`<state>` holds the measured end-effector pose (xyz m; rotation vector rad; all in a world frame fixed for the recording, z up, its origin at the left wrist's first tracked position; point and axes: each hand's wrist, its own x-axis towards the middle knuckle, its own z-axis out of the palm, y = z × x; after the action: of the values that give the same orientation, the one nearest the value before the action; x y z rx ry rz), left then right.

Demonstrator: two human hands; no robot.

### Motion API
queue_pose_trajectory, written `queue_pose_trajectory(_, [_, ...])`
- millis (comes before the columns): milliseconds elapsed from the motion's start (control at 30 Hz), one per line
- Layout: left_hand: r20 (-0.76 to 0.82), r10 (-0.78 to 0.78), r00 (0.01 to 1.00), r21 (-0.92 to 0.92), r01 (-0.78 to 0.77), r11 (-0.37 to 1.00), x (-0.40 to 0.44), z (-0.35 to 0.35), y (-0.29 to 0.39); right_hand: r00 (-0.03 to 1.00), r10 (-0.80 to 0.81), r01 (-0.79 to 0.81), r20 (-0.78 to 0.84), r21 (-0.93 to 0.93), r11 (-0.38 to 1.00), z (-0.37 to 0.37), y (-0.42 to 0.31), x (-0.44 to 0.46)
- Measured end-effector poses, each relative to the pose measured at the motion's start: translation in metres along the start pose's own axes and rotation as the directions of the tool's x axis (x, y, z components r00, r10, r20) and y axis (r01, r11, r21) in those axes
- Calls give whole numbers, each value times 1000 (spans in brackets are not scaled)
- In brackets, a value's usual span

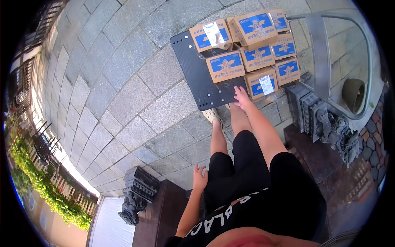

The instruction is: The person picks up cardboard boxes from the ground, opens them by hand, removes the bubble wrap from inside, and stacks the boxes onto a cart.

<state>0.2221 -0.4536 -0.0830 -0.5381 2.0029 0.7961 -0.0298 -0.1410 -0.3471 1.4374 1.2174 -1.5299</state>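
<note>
A black platform cart (pixel 187 74) carries several brown cardboard boxes with blue printed panels, some of them stacked. My right hand (pixel 242 98) reaches forward over the cart's near edge, fingers spread. It is close to a box (pixel 225 66) at the front of the load and to another box (pixel 262 83) with a white label, and I see it holding nothing. Down by my left thigh hangs my left hand (pixel 200 178), fingers apart and without any object. A further labelled box (pixel 211 35) sits at the cart's far left.
The cart's metal handle (pixel 364 61) rises on the right, with a dark green pot (pixel 353 95) seen through it. Carved stone figures stand to the right (pixel 329 123) and left (pixel 138 197) on dark bases. Grey paving (pixel 123 99) spreads leftward.
</note>
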Motion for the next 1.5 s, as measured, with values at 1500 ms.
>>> queue_pose_trajectory(1500, [900, 353, 255, 167, -951, 261, -134, 225, 150, 724, -120, 407, -679, 280, 870, 54, 957, -346])
